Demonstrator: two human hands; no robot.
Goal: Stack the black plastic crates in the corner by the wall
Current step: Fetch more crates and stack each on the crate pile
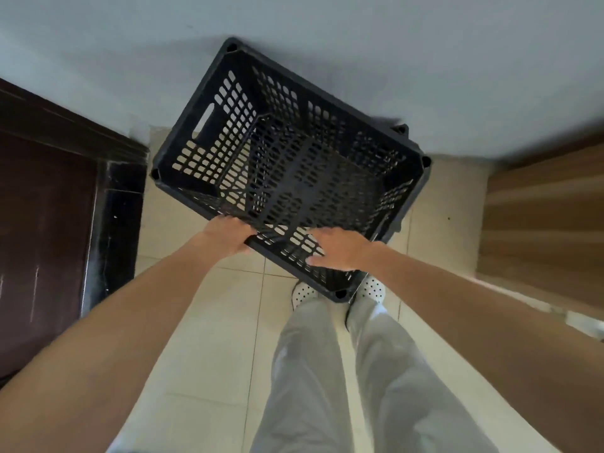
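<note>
A black plastic crate [291, 165] with slotted walls and floor fills the middle of the head view, turned at an angle to the pale wall [327, 21]. Both hands are on its near long rim. My left hand [228, 237] wraps around the rim near the left end. My right hand [340, 248] lies on the rim further right, fingers reaching over the inner wall. The corner of a second black crate [400, 129] pokes out from beneath it at the back right. Through the slots I cannot tell how many crates lie below.
A dark brown door with its frame [81, 178] stands at the left. A wooden panel [542, 217] rises at the right. The floor [202, 338] is cream tile. My legs in grey trousers and white perforated shoes [304, 294] stand right under the crate's near corner.
</note>
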